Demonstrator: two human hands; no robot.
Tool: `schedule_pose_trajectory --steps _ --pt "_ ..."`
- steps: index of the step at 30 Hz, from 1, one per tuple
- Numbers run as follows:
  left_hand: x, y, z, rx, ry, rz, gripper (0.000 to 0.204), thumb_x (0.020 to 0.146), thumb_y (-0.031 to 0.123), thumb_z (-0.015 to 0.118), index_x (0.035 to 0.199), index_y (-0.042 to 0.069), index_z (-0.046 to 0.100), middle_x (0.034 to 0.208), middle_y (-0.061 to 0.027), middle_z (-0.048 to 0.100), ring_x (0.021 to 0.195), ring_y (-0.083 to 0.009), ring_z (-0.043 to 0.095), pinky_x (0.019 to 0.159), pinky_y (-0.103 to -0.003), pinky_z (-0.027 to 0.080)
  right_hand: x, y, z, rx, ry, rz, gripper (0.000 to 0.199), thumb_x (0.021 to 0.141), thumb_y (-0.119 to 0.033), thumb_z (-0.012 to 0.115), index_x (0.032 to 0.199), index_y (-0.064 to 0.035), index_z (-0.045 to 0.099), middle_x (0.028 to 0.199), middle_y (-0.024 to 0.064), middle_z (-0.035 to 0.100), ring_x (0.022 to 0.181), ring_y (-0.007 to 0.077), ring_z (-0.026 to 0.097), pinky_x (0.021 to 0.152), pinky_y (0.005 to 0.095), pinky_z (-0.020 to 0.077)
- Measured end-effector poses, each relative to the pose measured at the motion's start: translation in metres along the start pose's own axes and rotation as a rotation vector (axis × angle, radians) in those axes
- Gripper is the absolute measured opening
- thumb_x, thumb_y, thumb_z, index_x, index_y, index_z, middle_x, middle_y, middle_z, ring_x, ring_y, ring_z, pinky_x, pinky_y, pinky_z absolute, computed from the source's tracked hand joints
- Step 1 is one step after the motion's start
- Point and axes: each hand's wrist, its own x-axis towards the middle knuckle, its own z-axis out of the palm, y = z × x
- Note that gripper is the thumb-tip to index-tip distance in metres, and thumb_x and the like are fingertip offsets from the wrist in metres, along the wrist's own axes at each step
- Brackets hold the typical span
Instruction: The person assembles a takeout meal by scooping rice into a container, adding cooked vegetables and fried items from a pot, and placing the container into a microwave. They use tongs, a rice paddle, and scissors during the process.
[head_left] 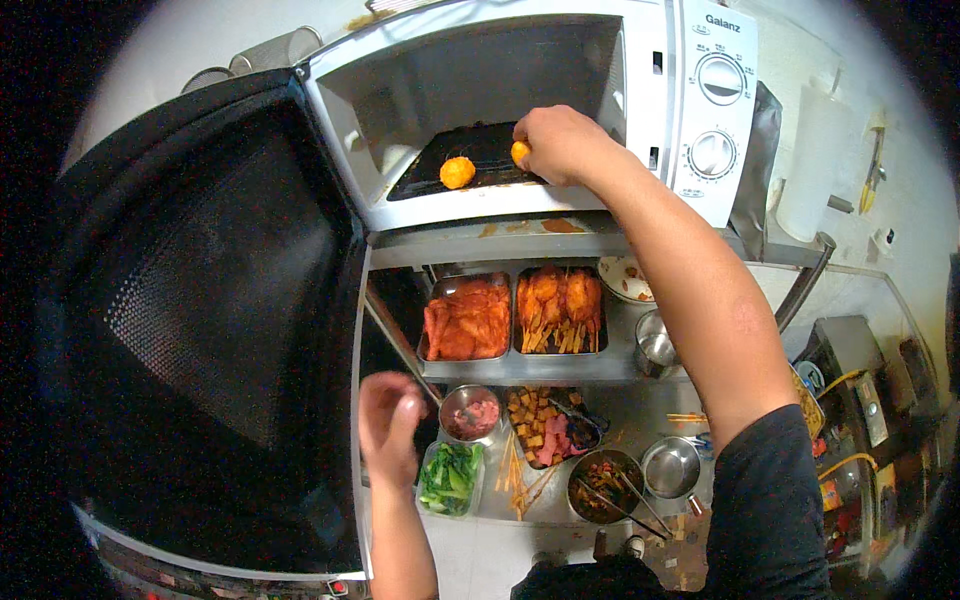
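Two orange, breaded balls are the matter here, and the way to handle them reads best from the left edge across. Farthest left the microwave door hangs swung wide, its dark mesh window filling that side, so nothing blocks the opening; it should stay clear of the elbow. Just right of the door's lower part the left hand hovers empty with its fingers loosely curled, gripping nothing, above a clear tub of green leaves and beside a small steel bowl of pink meat on the counter. Up inside the white microwave a dark tray carries the first breaded ball, lying free near the tray's front left. Right of it, well apart, the right hand reaches in from the front and is closed around the second breaded ball, which shows only at the fingertips and seems to sit on or just above the tray; whether it already touches cannot be told. A light pinch looks wise, since a crumbed crust would likely flake under pressure, and the two pieces are best kept separated on the tray. Below the microwave a shelf holds two steel pans, one of red sauced pieces and one of skewers; farther right, the control dials are untouched.
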Motion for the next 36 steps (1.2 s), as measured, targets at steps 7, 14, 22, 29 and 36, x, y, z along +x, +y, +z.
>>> schedule_pose_trajectory --steps 7,14,22,29,36 --pt "0.134 0.03 0.075 0.763 0.106 0.732 0.027 0.088 0.017 0.073 0.107 0.001 0.063 0.102 -0.0172 0.063 0.096 -0.0331 0.059 0.088 -0.041 0.047 -0.03 0.0 -0.015 0.206 0.325 -0.092 0.026 0.084 -0.017 0.072 0.107 -0.0059 0.075 0.1 0.0175 0.074 0.097 0.0325 0.072 0.085 0.0441 0.0582" --pt "0.223 0.033 0.114 1.032 0.007 0.394 0.048 0.09 0.04 0.071 0.128 0.011 0.067 0.119 -0.0179 0.071 0.109 -0.031 0.068 0.095 -0.041 0.053 -0.185 0.01 0.066 2.044 -0.175 0.007 0.039 0.095 -0.014 0.068 0.129 -0.0027 0.055 0.105 0.0108 0.071 0.09 0.0199 0.071 0.076 0.0338 0.0592" --pt "-0.023 -0.031 0.171 0.552 -0.711 0.627 0.039 0.083 0.017 0.077 0.116 0.002 0.065 0.111 -0.0147 0.068 0.104 -0.033 0.063 0.095 -0.044 0.049 -0.394 -0.014 0.192 2.815 0.069 0.991 0.04 0.104 -0.039 0.051 0.124 -0.0057 0.06 0.104 0.0087 0.07 0.099 0.0233 0.069 0.088 0.0384 0.0568" --pt "-0.189 -0.092 0.286 0.458 -1.356 0.655 0.045 0.078 0.027 0.077 0.114 0.003 0.062 0.12 -0.0153 0.064 0.111 -0.0389 0.058 0.097 -0.052 0.044 -0.562 0.034 0.183 2.859 0.585 1.154 0.036 0.102 -0.044 0.054 0.111 -0.0114 0.065 0.11 0.0066 0.071 0.102 0.0244 0.066 0.089 0.0391 0.0537" --pt "-0.308 -0.077 0.425 0.303 -1.428 0.498 0.058 0.079 0.027 0.08 0.126 0.002 0.057 0.126 -0.0229 0.059 0.116 -0.044 0.056 0.099 -0.054 0.044 -0.716 0.165 0.101 2.494 0.904 1.381 0.021 0.093 -0.018 0.057 0.114 -0.0137 0.058 0.107 0.0064 0.068 0.084 0.0225 0.066 0.072 0.04 0.0562"
